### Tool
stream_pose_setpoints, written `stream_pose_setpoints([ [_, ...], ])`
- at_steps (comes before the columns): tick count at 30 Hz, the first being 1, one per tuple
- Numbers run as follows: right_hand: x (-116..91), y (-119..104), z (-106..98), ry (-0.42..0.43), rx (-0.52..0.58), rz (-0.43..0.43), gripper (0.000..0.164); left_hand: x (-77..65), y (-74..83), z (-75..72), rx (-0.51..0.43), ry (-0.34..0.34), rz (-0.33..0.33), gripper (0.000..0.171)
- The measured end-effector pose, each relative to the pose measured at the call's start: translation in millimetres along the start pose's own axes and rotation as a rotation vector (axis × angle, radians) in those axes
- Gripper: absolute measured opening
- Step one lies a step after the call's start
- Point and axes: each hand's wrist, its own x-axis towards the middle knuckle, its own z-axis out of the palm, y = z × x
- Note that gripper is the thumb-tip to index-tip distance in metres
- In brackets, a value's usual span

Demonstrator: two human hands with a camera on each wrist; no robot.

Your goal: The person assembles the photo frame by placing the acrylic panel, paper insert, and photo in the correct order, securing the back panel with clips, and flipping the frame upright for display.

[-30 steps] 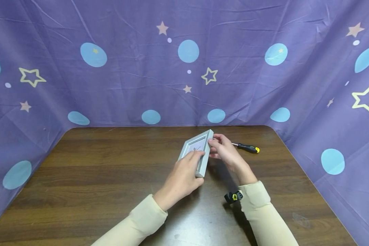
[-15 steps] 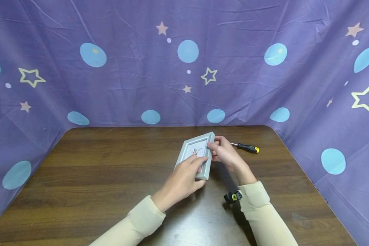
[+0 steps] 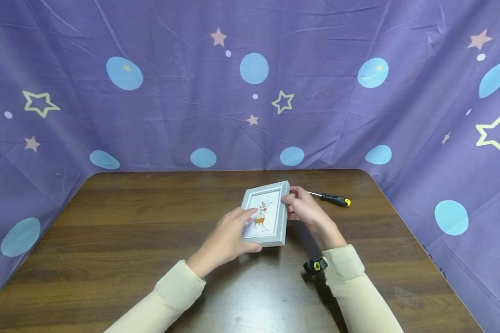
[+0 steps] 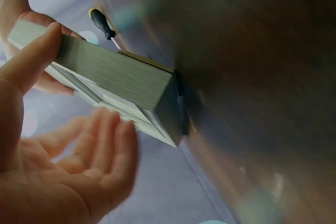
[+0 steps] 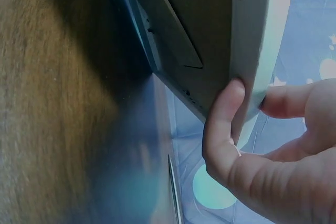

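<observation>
A pale grey picture frame (image 3: 280,222) leans tilted over the table, its front with a vase-and-flowers print (image 3: 261,217) facing up. My right hand (image 3: 308,212) pinches its right edge, thumb on the front side and fingers on the back. In the right wrist view, the dark backing board (image 5: 210,30) with a stand flap shows. My left hand (image 3: 229,233) is at the lower left of the frame. Its thumb (image 4: 39,53) touches the frame's side, while the other fingers, loosely bent and a little blurred, hover before the print.
A screwdriver (image 3: 335,200) with a black and yellow handle lies on the brown wooden table (image 3: 141,240), just beyond my right hand. A black wrist device (image 3: 315,267) sits at my right cuff. A purple curtain (image 3: 171,125) with stars and dots surrounds the table.
The frame's face has turned more toward the head camera, showing more of the print. My left hand has slid left from across the frame to its lower left. The right hand keeps its pinch.
</observation>
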Motion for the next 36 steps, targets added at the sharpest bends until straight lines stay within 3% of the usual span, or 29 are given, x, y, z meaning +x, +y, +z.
stream_pose_setpoints([
  [4,1.2,2.1,0.1,-0.013,-0.004,0.005,0.06,-2.2,-7.2,-3.1,-0.048,-0.029,-0.12,0.105],
  [12,4.3,7.9,1.6,-0.02,-0.027,-0.018,0.057,-4.3,-17.8,-5.0,-0.088,-0.073,-0.244,0.111],
  [18,5.8,11.9,5.1,-0.044,-0.066,-0.04,0.055,-5.2,-22.0,-5.3,-0.073,-0.092,-0.255,0.104],
  [25,4.8,15.5,10.7,-0.1,-0.207,-0.058,0.057,-7.5,-24.0,-8.3,-0.017,-0.099,-0.274,0.104],
  [36,6.2,22.1,19.7,-0.099,-0.381,-0.088,0.064,-7.9,-24.5,-12.8,0.034,-0.119,-0.286,0.105],
])
